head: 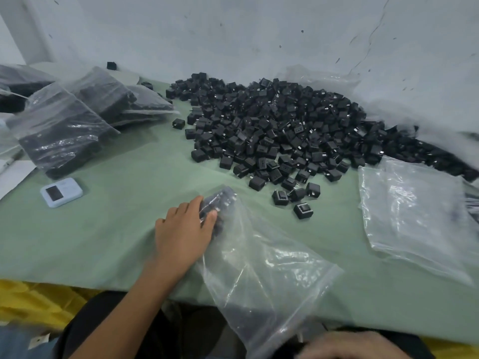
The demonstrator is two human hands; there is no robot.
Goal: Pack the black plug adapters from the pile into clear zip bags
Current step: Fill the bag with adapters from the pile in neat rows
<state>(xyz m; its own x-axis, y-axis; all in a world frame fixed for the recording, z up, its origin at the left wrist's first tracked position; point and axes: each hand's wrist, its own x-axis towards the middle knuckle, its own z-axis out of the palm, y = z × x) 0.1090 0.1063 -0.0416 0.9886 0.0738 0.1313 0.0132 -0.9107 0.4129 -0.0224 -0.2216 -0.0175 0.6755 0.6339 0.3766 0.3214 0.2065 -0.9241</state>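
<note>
fingers (190, 206) of left hand (181, 231) press blocky adapters (220, 199) through crinkly clear bag (261, 278); right hand (350, 345): cannot tell.

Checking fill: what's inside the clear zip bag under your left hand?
A small cluster of black plug adapters at the far end of the clear plastic zip bag; the left hand covers part, so no count. The rest looks empty.

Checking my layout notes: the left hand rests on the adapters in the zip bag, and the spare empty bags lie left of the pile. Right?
No: the head view shows the empty bags right of the pile. The left hand does rest on the adapters in the zip bag.
</note>
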